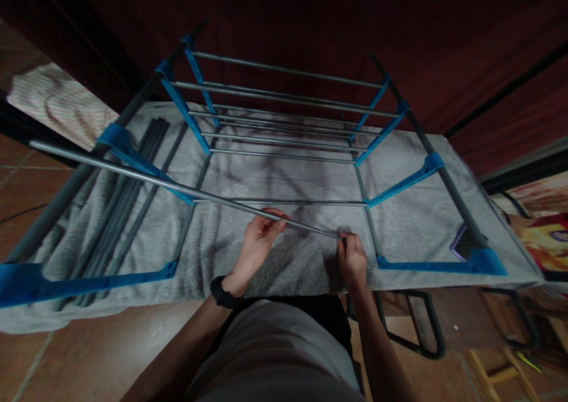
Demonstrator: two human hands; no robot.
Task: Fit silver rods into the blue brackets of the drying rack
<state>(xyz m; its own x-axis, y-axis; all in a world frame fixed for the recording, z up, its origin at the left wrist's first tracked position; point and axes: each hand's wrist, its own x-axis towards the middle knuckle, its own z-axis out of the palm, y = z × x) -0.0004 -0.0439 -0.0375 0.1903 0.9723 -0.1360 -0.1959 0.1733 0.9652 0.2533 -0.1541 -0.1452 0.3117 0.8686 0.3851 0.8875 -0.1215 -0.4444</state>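
In the head view, I am looking down at a grey towel (412, 212) spread flat, with a blue and grey rack (288, 69) standing on it.

The thing I care about is the long grey rod (89, 161). Both hands have it. It lies almost sideways in front of the body. One end is by the middle of the towel's near edge. From there the rod runs off to the left and a little away from me, going up as it goes. It passes over the rack's left side, and its far end sticks out past the towel's left edge.

The right hand (352, 260) is at the near end of the rod. Its fingers are curled shut around the tip, with the back of the hand facing up. The left hand (260, 239) is just beside it, a bit further along the rod. It pinches the rod between the thumb and the fingers, with the rest of the hand loose. It has a black wristband (220, 292) on the wrist. Both arms come up from the bottom, bent at the elbows.

So almost all of the rod hangs out to the left of the two hands, and the left hand is nearer to that long part.

More loose rods (133, 177) lie in a bunch on the towel near its left edge, well apart from the hands.
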